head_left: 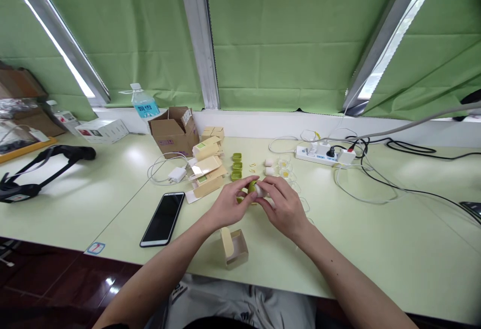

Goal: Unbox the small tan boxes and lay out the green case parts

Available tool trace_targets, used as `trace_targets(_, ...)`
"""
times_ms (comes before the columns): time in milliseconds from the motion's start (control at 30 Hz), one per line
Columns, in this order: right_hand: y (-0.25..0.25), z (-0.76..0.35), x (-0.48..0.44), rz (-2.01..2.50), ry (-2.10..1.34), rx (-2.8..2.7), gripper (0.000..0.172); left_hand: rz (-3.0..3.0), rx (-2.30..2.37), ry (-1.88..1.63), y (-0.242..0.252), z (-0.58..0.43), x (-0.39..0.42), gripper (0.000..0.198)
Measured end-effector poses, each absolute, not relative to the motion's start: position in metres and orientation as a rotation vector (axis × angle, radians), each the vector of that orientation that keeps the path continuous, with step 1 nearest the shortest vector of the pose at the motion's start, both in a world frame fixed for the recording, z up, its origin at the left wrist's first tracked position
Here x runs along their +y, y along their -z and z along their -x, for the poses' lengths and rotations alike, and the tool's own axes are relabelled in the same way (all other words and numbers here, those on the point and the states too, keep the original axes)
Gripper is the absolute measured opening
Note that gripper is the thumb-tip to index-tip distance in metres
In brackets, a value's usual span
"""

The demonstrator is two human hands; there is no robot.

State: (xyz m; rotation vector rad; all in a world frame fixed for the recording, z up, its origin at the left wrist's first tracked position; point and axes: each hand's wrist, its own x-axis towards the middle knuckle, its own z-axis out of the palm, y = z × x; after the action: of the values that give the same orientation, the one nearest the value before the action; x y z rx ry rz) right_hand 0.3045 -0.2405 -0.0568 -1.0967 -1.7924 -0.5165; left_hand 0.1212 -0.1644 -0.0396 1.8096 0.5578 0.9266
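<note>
Over the table's middle, my left hand [233, 204] and my right hand [286, 209] meet with bent fingers. My left fingers pinch a small green cup-like piece [251, 186], and my right fingers grip a rounded white piece [260, 191] against it. Fingers partly hide both pieces. Just beyond are several green cups [236, 166] in a column, small yellow pieces [252, 165], white rounded pieces [269, 162] and clear plastic parts [284, 164]. An open little carton [236, 250] lies nearer me, below my hands.
Opened cartons [206, 173] and a brown box [175, 133] stand left of the cups. A phone [163, 218] and a white charger [176, 174] lie further left, with a black headset strap [48, 166] beyond. A power strip [319, 154] trails cables on the right.
</note>
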Motion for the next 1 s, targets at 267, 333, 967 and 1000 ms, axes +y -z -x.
trace_targets(267,0.057,-0.301,-0.243,1.085,0.510,-1.790,0.048,-1.848,0.551,-0.991,0.044,-0.121,-0.164,0.041)
trace_targets(333,0.058,-0.302,-0.242,1.102,0.523,-1.784,0.051,-1.848,0.557,-0.992,0.044,-0.122,-0.165,0.040)
trace_targets(967,0.062,-0.293,-0.242,1.149,0.421,-1.735,0.038,-1.903,0.615,-1.013,0.054,-0.124,-0.160,0.029)
trace_targets(1000,0.062,-0.294,-0.242,1.161,0.390,-1.719,0.036,-1.906,0.591,-0.991,0.052,-0.123,-0.161,0.032)
